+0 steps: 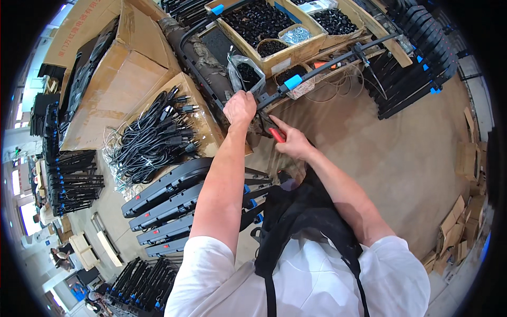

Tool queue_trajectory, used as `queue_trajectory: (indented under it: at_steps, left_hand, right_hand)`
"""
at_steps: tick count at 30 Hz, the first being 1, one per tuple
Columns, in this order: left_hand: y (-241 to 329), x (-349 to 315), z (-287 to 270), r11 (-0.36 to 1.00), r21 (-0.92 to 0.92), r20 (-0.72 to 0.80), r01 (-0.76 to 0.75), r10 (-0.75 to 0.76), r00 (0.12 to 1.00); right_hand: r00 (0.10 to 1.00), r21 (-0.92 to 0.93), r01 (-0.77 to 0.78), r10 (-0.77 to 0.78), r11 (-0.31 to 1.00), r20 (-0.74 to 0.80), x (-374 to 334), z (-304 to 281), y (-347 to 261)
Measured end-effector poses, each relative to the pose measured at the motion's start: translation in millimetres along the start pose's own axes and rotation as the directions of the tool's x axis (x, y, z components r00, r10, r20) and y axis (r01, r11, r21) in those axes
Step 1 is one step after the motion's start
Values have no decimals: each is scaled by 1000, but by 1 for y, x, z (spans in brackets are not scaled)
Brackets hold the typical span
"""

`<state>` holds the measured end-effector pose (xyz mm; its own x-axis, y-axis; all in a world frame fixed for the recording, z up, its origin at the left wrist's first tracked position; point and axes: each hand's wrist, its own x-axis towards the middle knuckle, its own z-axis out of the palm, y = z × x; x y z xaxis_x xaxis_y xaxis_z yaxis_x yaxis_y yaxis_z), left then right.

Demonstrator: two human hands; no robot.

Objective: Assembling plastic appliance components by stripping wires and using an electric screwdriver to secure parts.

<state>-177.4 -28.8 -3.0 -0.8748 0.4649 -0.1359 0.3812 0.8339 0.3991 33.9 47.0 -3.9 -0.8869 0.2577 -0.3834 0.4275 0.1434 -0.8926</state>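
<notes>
I judge the frame part-done: my left grip is clenched at it, contents hidden; my right grip holds a red tool.

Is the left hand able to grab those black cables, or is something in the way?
Probably yes: the black cables lie uncovered on cardboard left of the left hand, and nothing seems to block it. It's busy at the black frame, though.

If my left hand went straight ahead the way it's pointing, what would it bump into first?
Your left hand would probably meet the clear plastic bag of small black parts just beyond it, though depth is unclear.
</notes>
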Motion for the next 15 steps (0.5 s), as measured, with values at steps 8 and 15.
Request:
queue_trajectory:
  at_steps: [8,15]
  left_hand:
    - [-4,5,0,1000,23,-21,21,-21,1000]
    - [14,14,4,997,-12,-68,78,-79,995]
  right_hand:
    - [999,-643,0,26,766,32,13,-30,-29]
    - [892,35,-343,313,939,326,2,-58,26]
